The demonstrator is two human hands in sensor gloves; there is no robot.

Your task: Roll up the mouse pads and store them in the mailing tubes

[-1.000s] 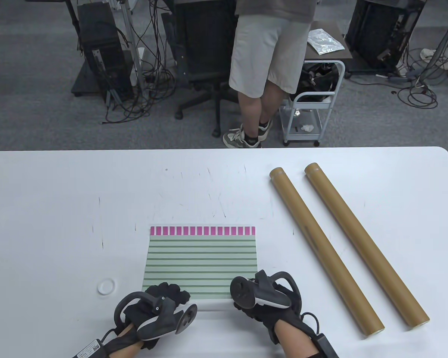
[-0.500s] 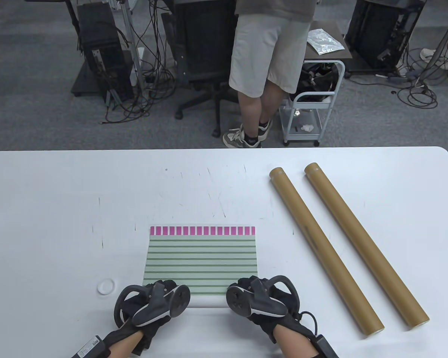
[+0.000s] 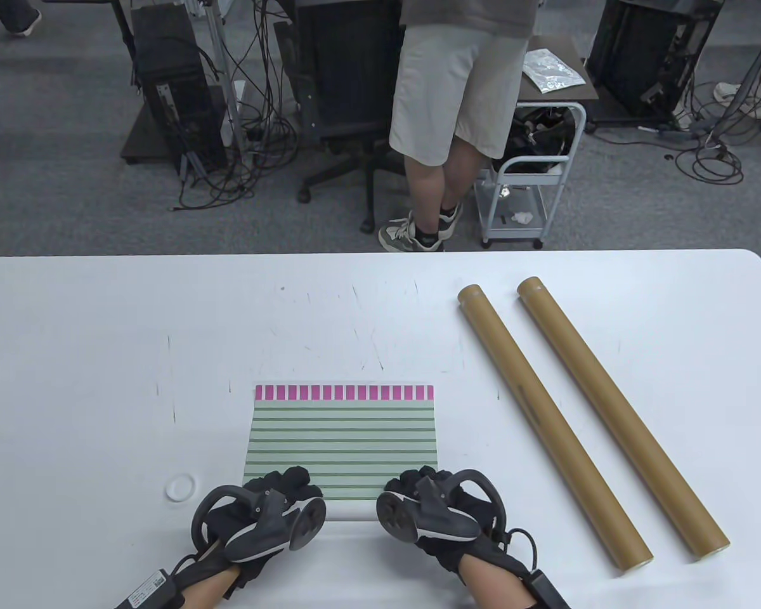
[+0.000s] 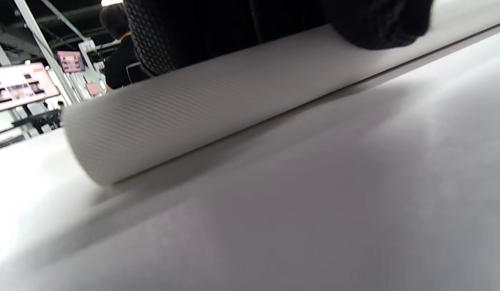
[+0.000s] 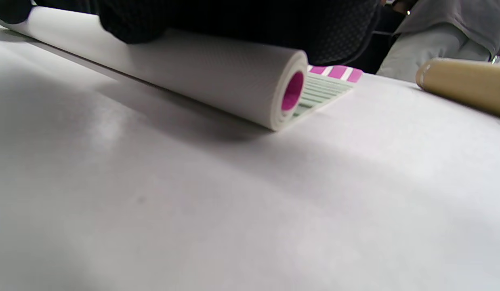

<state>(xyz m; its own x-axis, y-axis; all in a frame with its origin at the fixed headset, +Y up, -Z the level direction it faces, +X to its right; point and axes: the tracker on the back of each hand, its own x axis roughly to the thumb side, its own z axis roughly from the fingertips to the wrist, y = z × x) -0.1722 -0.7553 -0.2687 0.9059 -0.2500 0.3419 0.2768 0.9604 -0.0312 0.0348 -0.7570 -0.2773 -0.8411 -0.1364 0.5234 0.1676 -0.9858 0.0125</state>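
In the table view, a green striped mouse pad with a row of pink squares at its far edge lies on the white tabletop, and its near part is rolled into a pale grey roll. The left hand in a black sensor glove rests on the left end of this roll with the fingers curled over it, and the right hand in the same kind of glove does the same at the right end. Two long brown cardboard mailing tubes lie side by side at the right of the mouse pad, apart from it and slanted. A small white round cap lies on the tabletop left of the left hand. Behind the tabletop a person in light shorts stands near a black office chair. In the left wrist view, the gloved fingers press on the top of the grey roll, which touches the tabletop. In the right wrist view, the fingers lie over the roll; its open end shows a pink inside, the flat striped part goes out behind it, and the end of one brown tube is at the right.
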